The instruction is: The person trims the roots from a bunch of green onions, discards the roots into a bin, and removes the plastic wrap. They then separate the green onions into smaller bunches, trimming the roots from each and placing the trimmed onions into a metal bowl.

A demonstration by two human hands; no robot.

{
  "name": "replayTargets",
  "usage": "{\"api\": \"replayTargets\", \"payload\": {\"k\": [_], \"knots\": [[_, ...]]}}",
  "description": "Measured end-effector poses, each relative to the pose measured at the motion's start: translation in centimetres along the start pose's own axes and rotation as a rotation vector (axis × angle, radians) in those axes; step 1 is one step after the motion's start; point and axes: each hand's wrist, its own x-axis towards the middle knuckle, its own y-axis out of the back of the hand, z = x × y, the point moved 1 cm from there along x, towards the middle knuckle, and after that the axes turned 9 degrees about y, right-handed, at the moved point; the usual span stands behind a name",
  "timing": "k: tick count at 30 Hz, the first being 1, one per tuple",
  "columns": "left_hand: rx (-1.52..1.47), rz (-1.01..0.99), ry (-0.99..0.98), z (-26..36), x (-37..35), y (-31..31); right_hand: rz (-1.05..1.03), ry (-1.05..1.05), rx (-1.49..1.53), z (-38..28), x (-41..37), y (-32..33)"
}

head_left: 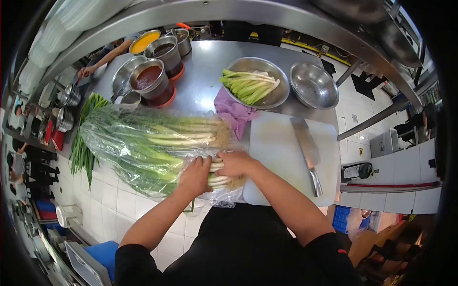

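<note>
The green onions (181,139) lie at the near edge of the table (205,62), mostly inside a clear plastic bag (102,128), with their roots (223,133) toward the cutting board (272,162). The left hand (195,176) is curled narrow around white stalks; the right hand (235,163) is closed over the same stalks closer to the root end. Their undersides are hidden.

The whole bundle looks bulky and fairly heavy, though a few stalks alone should be light. The white parts seem firm and straight, best gripped near the roots, where they bunch neatly. The green tops look softer and would likely bend or crease under a hard squeeze. The thin, crinkled bag probably slides over the stalks and clings, so a hold on the plastic alone would be less sure. Smooth stalks may slip past one another, which favours an encircling hand.
</note>
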Motion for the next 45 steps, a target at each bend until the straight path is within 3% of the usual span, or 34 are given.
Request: {"api": "replayTargets", "payload": {"k": [6, 10, 13, 17, 20, 24, 27, 31, 33, 36, 41, 45], "knots": [[0.066, 0.105, -0.150, -0.3, -0.4, -0.6, -0.169, -0.068, 0.118, -0.3, 1.0, 1.2], [0.075, 0.228, -0.199, -0.5, -0.9, -0.8, -0.243, 0.008, 0.103, 0.9, 1.9, 0.2], [0.009, 0.226, -0.204, -0.8, -0.9, -1.1, -0.270, 0.016, 0.400, 1.9, 2.6, 0.4], [-0.016, 0.240, -0.290, -1.2, -1.0, -1.0, -0.126, 0.004, 0.162, 1.6, 2.7, 0.0], [0.004, 0.277, -0.284, -1.1, -1.3, -1.0, -0.238, -0.041, -0.030, 2.5, 3.9, -1.0], [0.018, 0.281, -0.308, -1.2, -0.9, -1.1, -0.210, -0.056, -0.119, 2.5, 2.0, 0.2], [0.062, 0.158, -0.224, -0.9, -0.4, -1.3, -0.072, -0.117, -0.135, 2.0, 1.3, -0.3], [0.092, 0.077, -0.185, -0.2, -0.4, -0.5, 0.068, -0.135, 0.040, 0.5, -1.8, -0.2], [0.063, 0.039, -0.173, 0.0, -0.5, 0.1, 0.412, 0.012, 0.281, -0.6, -5.0, 1.5], [0.016, 0.139, -0.233, -1.0, -0.4, -1.2, 0.418, -0.100, 0.496, -0.8, -9.7, 3.2], [-0.044, 0.217, -0.248, -1.0, -0.8, -0.4, 0.531, -0.069, 0.861, 2.8, -11.5, -3.0], [-0.067, 0.298, -0.214, -1.1, -1.1, 1.1, 0.477, -0.010, 1.156, 1.7, -11.6, -3.1]]}}
